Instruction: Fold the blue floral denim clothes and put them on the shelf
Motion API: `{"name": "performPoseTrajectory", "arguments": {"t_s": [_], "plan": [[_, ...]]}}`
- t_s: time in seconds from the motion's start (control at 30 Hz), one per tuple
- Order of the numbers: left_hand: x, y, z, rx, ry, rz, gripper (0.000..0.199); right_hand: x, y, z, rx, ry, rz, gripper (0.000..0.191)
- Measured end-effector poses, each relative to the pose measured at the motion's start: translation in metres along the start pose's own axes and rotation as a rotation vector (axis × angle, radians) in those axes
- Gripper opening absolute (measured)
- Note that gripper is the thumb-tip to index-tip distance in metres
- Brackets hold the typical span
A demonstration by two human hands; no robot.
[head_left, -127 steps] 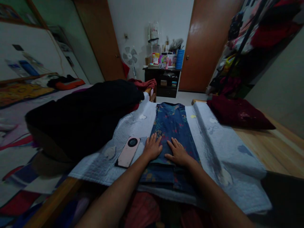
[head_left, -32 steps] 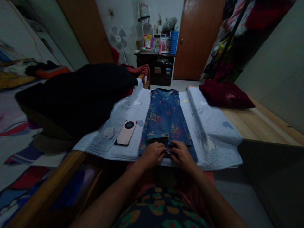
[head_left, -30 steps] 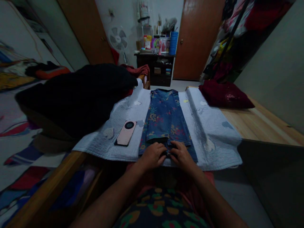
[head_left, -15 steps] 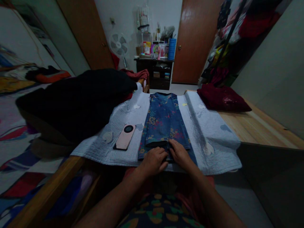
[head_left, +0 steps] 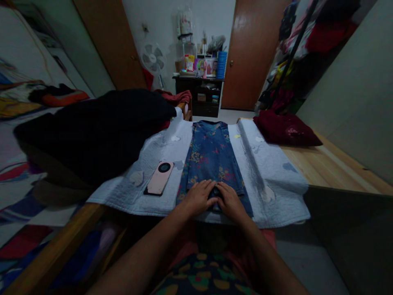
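A blue floral denim garment [head_left: 211, 151] lies folded lengthwise on a pale quilted cloth [head_left: 270, 172]. Both hands rest at its near end, side by side, thumbs almost meeting. My left hand [head_left: 201, 197] lies on the near edge with its fingers pressed together, pointing forward. My right hand [head_left: 230, 200] is on the same edge, its fingers also together and bent over the fabric. What the fingertips pinch, if anything, is hard to see. A pink phone [head_left: 159, 178] with a round black camera ring lies face down left of the garment.
A large black cloth pile [head_left: 92, 131] is on the left. A dark red folded item [head_left: 287, 128] sits on the wooden surface [head_left: 331, 164] at right. A wooden rail [head_left: 61, 246] runs at lower left. A dark shelf [head_left: 196, 88] and a fan [head_left: 153, 57] stand behind.
My left hand has moved forward onto the garment's near edge. My right hand has shifted slightly, and its fingers now lie beside the left ones. The view has moved a little.
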State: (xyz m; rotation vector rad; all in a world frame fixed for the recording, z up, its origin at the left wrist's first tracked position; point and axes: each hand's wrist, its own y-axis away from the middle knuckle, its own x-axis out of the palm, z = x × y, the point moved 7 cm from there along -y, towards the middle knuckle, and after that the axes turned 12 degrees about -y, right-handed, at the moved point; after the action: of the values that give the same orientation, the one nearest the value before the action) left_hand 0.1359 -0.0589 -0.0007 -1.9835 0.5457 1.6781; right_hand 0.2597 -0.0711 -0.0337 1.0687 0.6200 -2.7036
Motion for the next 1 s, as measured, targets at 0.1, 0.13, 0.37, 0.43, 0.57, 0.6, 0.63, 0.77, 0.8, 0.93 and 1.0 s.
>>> {"name": "performPoseTrajectory", "arguments": {"t_s": [0.1,0.13,0.37,0.43,0.57,0.6,0.63,0.77,0.8,0.93,1.0], "plan": [[0.011,0.008,-0.002,-0.010,-0.018,0.061,0.071,-0.001,0.000,0.000,0.001,-0.018,-0.015,0.043],[0.013,0.010,-0.003,-0.003,-0.021,0.071,0.077,-0.002,0.001,0.000,-0.001,-0.027,-0.020,0.042],[0.016,0.011,-0.003,0.054,-0.034,0.137,0.111,-0.007,0.010,-0.002,0.019,-0.040,0.020,0.043],[0.016,0.009,-0.002,0.054,-0.031,0.135,0.107,-0.010,0.015,-0.003,0.029,-0.035,0.041,0.044],[0.014,0.005,-0.003,0.068,-0.019,0.121,0.095,-0.016,0.020,-0.001,0.023,-0.069,0.101,0.045],[0.012,0.005,-0.005,0.078,-0.021,0.111,0.093,-0.018,0.021,-0.001,0.020,-0.082,0.117,0.046],[0.011,0.004,-0.007,0.089,-0.025,0.096,0.091,-0.020,0.021,0.000,0.018,-0.095,0.132,0.048],[0.005,0.002,-0.015,0.107,-0.051,0.049,0.083,-0.023,0.023,0.000,0.008,-0.118,0.192,0.060],[0.005,0.002,-0.016,0.106,-0.053,0.048,0.082,-0.023,0.023,-0.001,0.005,-0.115,0.198,0.063],[0.004,0.004,-0.017,0.121,-0.040,0.051,0.081,-0.020,0.024,-0.003,-0.012,-0.102,0.201,0.068],[0.005,0.007,-0.015,0.130,-0.028,0.051,0.082,-0.019,0.025,-0.003,-0.023,-0.095,0.200,0.068]]}}
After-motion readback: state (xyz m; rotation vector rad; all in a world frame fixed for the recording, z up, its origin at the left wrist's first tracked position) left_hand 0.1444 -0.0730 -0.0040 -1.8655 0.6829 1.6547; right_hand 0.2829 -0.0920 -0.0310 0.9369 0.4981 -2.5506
